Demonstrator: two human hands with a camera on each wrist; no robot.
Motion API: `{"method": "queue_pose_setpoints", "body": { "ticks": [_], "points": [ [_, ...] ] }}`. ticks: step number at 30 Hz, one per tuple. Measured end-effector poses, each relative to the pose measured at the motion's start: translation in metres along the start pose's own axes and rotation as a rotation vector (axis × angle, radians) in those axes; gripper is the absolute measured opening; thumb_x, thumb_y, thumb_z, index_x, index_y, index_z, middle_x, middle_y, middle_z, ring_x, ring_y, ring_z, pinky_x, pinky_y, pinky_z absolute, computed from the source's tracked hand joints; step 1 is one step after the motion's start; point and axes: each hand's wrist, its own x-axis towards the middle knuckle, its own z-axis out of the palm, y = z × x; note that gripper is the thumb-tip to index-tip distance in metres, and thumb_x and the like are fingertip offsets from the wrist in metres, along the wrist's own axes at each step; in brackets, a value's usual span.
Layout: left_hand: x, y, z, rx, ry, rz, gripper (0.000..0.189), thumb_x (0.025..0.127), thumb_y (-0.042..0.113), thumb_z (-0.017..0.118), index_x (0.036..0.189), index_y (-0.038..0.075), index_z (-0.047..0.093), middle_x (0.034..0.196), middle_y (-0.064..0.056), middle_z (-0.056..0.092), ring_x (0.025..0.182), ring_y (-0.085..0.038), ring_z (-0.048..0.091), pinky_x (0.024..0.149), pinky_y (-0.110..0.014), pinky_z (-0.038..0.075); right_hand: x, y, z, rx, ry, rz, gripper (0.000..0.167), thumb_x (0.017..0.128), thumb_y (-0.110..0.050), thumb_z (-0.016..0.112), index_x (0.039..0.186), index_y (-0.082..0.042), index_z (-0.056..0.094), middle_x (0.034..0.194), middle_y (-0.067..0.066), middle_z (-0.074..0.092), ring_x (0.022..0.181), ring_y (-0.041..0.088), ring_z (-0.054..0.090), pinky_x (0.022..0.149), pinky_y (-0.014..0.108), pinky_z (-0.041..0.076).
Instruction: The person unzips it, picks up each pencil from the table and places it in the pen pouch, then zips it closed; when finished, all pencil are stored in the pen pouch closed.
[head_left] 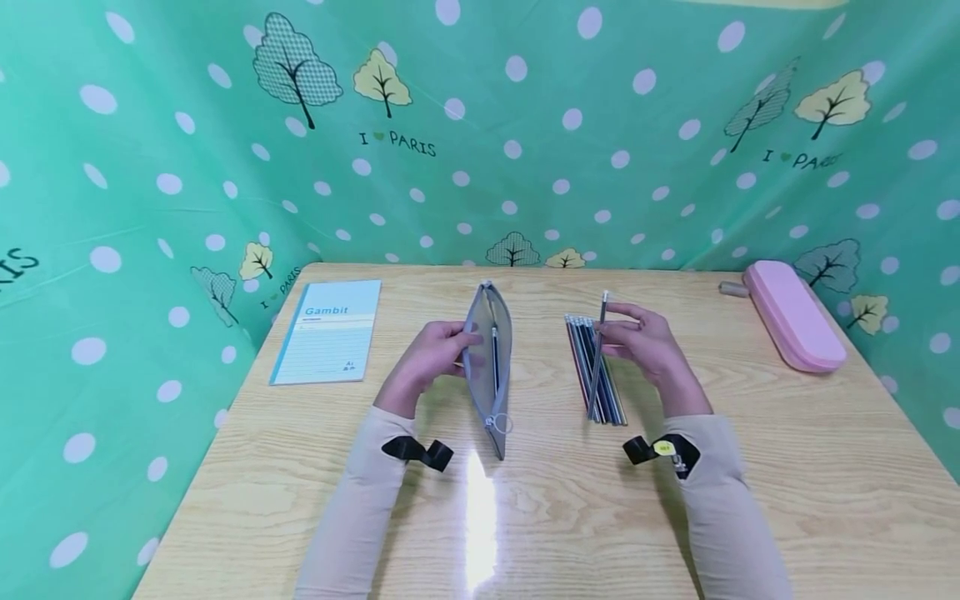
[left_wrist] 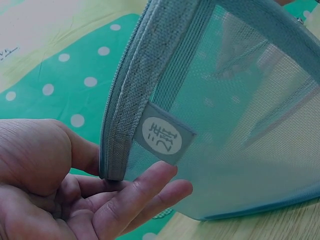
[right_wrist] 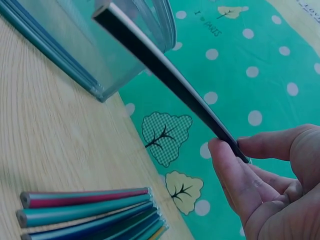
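My left hand (head_left: 429, 358) pinches the side edge of a grey-blue mesh zip pouch (head_left: 477, 379), which stands on the table with its zipper gaping upward. A pencil (head_left: 495, 358) shows inside the opening. In the left wrist view, a cloth label (left_wrist: 162, 136) is sewn beside the zip, and the hand's fingers lie close under it. Between thumb and fingertips my right hand (head_left: 647, 340) holds a dark pencil (right_wrist: 170, 77) near one end, tilted above the table. Several more pencils (head_left: 577, 354) lie in a row just beneath it, dark blue, green and red among them.
A light blue notebook (head_left: 330, 333) lies at the table's left. At the far right are a pink pencil case (head_left: 795, 317) and a small grey object (head_left: 733, 289). Dotted green cloth (head_left: 525, 192) hangs behind the wooden table (head_left: 570, 508).
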Motion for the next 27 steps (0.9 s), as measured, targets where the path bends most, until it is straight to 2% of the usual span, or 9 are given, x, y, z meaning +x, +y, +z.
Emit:
{"method": "queue_pose_setpoints", "body": {
  "ticks": [8, 16, 27],
  "points": [
    [0.000, -0.001, 0.000, 0.002, 0.000, 0.011, 0.037, 0.106, 0.014, 0.055, 0.134, -0.009, 0.062, 0.131, -0.027, 0.064, 0.105, -0.036, 0.073, 0.075, -0.033, 0.065, -0.005, -0.004, 0.014, 0.011, -0.009, -0.017, 0.062, 0.100, 0.003, 0.061, 0.155, 0.009, 0.032, 0.090, -0.006, 0.075, 0.080, 0.008, 0.074, 0.075, 0.020, 0.063],
    [-0.002, -0.001, 0.000, 0.000, -0.001, 0.013, 0.037, 0.106, 0.014, 0.055, 0.135, -0.008, 0.062, 0.126, -0.027, 0.065, 0.103, -0.034, 0.074, 0.076, -0.034, 0.066, -0.006, -0.004, 0.028, -0.034, -0.029, -0.055, 0.066, 0.101, 0.003, 0.060, 0.159, 0.004, 0.028, 0.097, -0.001, 0.074, 0.085, 0.008, 0.074, 0.079, 0.022, 0.063],
    [-0.003, 0.000, -0.001, -0.007, 0.003, 0.015, 0.036, 0.105, 0.014, 0.056, 0.134, -0.007, 0.063, 0.125, -0.026, 0.066, 0.102, -0.034, 0.074, 0.076, -0.034, 0.066, -0.004, -0.013, 0.049, -0.023, -0.058, -0.092, 0.071, 0.101, 0.006, 0.057, 0.163, -0.004, 0.024, 0.094, -0.005, 0.073, 0.085, 0.007, 0.073, 0.076, 0.022, 0.063]
  ]
}}
